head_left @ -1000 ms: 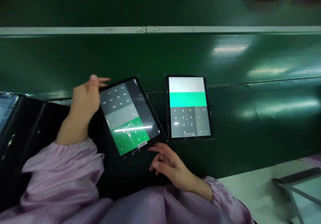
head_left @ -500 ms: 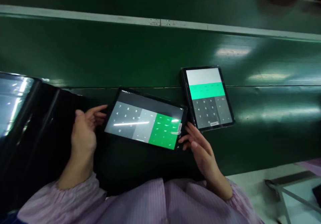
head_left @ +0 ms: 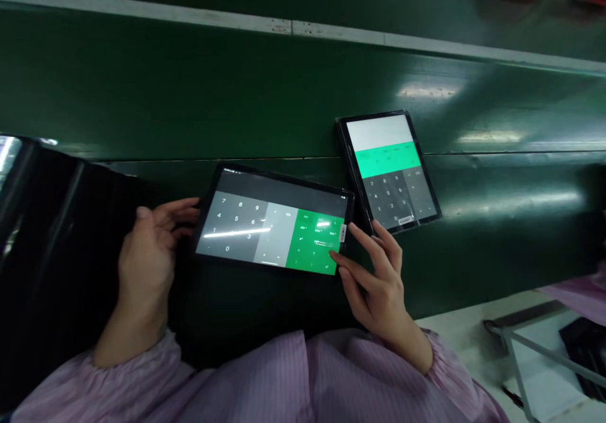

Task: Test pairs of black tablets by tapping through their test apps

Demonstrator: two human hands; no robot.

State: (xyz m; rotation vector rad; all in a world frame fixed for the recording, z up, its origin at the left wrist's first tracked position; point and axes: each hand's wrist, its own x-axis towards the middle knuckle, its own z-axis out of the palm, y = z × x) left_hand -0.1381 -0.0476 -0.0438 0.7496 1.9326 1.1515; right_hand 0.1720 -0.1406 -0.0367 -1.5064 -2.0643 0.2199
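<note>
I hold a black tablet (head_left: 272,221) in landscape between both hands; its lit screen shows a grey number pad and a green panel. My left hand (head_left: 151,246) grips its left edge, fingers curled round it. My right hand (head_left: 374,271) pinches the right edge, thumb on the green part of the screen and fingers behind the edge. A second tablet (head_left: 388,169) lies just to the right on the green belt (head_left: 189,95), upright, with a white, green and grey calculator screen.
A black tray or stand (head_left: 52,233) with another lit screen at its far left edge sits on the left. A metal rail (head_left: 293,28) crosses the belt at the back. At the lower right are a white bench (head_left: 464,334) and a metal frame (head_left: 530,347).
The tablet in my hands has turned from a tilted upright pose to landscape. My right hand came up from below it to grip its right edge. The view shifted slightly.
</note>
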